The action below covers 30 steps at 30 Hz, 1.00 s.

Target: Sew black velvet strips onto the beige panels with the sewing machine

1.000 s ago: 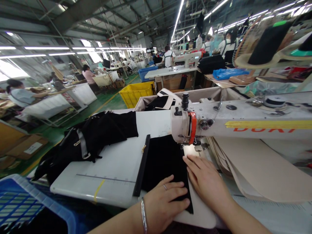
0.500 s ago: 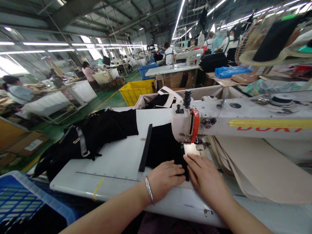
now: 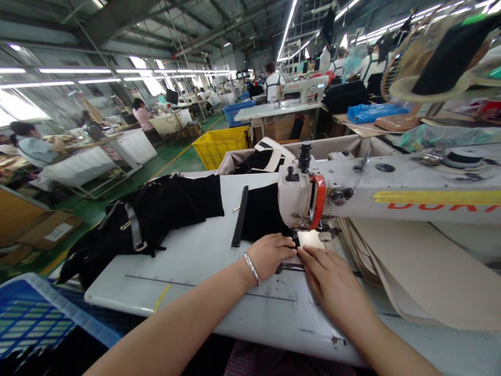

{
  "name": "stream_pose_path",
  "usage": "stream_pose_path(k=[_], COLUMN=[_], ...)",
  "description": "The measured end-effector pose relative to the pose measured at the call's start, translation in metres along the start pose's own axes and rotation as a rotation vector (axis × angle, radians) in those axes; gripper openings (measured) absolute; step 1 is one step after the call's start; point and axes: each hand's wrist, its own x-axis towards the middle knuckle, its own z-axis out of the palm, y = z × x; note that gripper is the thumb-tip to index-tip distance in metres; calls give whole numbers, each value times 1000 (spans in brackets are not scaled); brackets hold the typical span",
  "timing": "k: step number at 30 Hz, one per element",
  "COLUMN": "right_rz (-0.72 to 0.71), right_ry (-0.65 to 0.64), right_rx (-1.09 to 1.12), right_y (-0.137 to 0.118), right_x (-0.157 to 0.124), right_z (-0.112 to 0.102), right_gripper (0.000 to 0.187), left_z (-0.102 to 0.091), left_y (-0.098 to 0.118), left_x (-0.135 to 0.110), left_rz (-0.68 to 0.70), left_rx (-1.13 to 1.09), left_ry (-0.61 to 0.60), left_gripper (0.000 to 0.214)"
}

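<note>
A black fabric panel [image 3: 263,206] lies on the white sewing table, its right edge under the needle area of the sewing machine [image 3: 297,196]. Along the panel's left edge runs a dark zipper strip [image 3: 240,216] with a small metal pull [image 3: 236,209]. My left hand [image 3: 272,256], a silver bangle on its wrist, rests flat on the near end of the panel with fingers stretched out. Just right of the needle, my right hand [image 3: 326,269] lies flat with extended fingers, its fingertips by the lit machine plate [image 3: 310,239]. The fabric right under my fingertips is partly hidden.
A heap of black sewn pieces [image 3: 156,214] covers the table's left side. Beige sheets [image 3: 426,271] are stacked under the machine arm. A blue basket [image 3: 35,282] stands at lower left, and a yellow bin [image 3: 221,146] behind the table. Several people work farther back.
The black panel and its zipper strip have slid away from me, deeper under the machine. My left hand has moved forward with them; my right hand has stayed nearly in place.
</note>
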Motion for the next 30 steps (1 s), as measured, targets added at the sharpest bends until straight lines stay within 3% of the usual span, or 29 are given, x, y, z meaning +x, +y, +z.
stream_pose_path(k=[12,18,30], right_rz=[26,57,57], right_ry=[9,-7,4], right_rx=[-59,-83,-38], right_y=[0,-4,-7], right_x=[5,6,6], right_z=[7,4,2], right_gripper=[45,47,41], left_z=[12,8,7], left_y=[-37,-35,-31], left_x=[28,31,30], left_rz=[-94,-171,-177], left_rx=[-2,12,-28], left_ry=[72,65,95], left_gripper=[24,23,24])
